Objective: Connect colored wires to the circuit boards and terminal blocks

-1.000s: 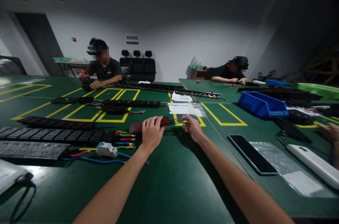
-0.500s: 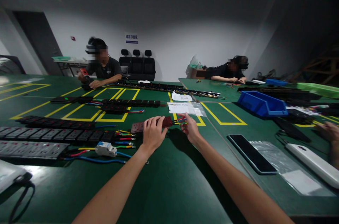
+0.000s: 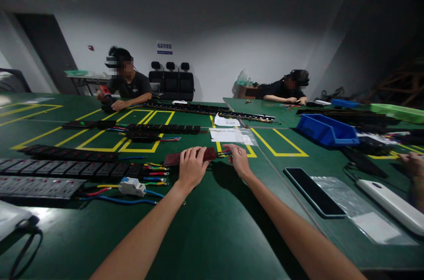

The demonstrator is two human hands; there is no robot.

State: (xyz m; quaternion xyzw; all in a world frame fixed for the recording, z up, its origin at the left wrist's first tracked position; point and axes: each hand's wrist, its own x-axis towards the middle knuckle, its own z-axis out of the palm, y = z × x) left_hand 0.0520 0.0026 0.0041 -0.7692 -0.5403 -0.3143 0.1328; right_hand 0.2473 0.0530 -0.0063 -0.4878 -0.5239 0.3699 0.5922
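Observation:
My left hand [image 3: 192, 167] grips a dark red socket strip [image 3: 172, 158] lifted slightly above the green table [image 3: 212, 227], fingers curled over its top edge. My right hand [image 3: 239, 160] pinches the bundle of coloured wires [image 3: 224, 153] that sticks out of the strip's right end. Left of my hands lie long black and grey power strips [image 3: 62, 167] with coloured leads, and a small white and blue circuit breaker [image 3: 132, 186].
A phone [image 3: 314, 191] and a white power strip [image 3: 391, 204] lie at the right, beside a blue bin [image 3: 326, 130]. Papers [image 3: 232, 135] sit beyond my hands. Two other people [image 3: 127, 83] work at the far tables. Another person's hand [image 3: 412, 163] shows at the right edge.
Both hands drew slightly nearer, with the strip. My right hand's fingers shifted along the wire bundle at the strip's end.

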